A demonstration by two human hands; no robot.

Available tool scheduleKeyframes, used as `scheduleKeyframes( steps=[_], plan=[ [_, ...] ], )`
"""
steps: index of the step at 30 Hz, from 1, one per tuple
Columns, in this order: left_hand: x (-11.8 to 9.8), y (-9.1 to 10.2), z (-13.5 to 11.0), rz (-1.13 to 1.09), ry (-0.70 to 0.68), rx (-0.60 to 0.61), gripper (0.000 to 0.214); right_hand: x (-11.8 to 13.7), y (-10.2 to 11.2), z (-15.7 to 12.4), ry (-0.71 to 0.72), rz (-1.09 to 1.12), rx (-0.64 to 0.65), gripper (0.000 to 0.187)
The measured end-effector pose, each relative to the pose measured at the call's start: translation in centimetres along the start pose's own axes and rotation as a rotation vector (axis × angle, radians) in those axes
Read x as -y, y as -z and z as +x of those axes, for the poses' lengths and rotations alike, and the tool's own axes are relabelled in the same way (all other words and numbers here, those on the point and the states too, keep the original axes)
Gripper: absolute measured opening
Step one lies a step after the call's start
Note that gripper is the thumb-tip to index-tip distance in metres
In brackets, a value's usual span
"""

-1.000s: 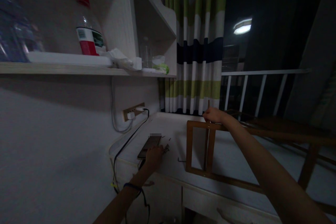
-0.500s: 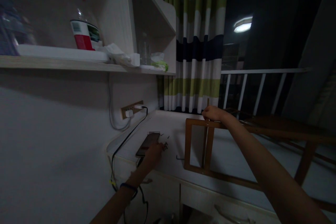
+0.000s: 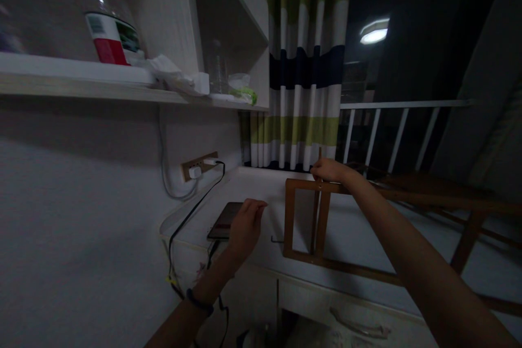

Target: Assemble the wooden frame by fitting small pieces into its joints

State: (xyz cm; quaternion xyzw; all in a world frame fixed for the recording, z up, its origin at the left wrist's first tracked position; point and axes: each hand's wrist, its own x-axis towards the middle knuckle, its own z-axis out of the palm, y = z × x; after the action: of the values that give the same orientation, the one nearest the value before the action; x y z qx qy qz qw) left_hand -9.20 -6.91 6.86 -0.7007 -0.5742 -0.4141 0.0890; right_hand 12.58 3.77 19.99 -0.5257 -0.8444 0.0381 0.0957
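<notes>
White shelf runs along the wall on the far left, and a big bottle with a red and white label stands on it. Some crumpled white stuff lies beside the bottle. Under the shelf a wall socket has a plug in it, and a black cable drops from it down to the white table.

A dark phone lies flat near the left edge of the table. The left hand hangs just above the table, right beside the phone. Its fingers are curled in loosely. I cannot tell if it has something small in them.

A little dark bent tool lies on the table between the left hand and the wooden frame. The frame stands up on the table, to the right of the left hand. The right hand is closed on the top bar of the frame, where a thin stick pokes up.

Behind the frame hangs a striped curtain, and a white railing is further right.
</notes>
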Motion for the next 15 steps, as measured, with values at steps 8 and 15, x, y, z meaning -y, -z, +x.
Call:
scheduleKeyframes(
  steps=[8,15],
  plan=[
    [-7.8,0.1,1.6,0.112,-0.645,-0.336,0.017,-0.2,-0.2,0.5,-0.017,0.001,0.011,0.029],
    [-8.5,-2.2,3.3,0.174,-0.564,-0.237,0.022,0.1,0.2,-0.2,-0.032,-0.019,0.003,0.031]
  ],
)
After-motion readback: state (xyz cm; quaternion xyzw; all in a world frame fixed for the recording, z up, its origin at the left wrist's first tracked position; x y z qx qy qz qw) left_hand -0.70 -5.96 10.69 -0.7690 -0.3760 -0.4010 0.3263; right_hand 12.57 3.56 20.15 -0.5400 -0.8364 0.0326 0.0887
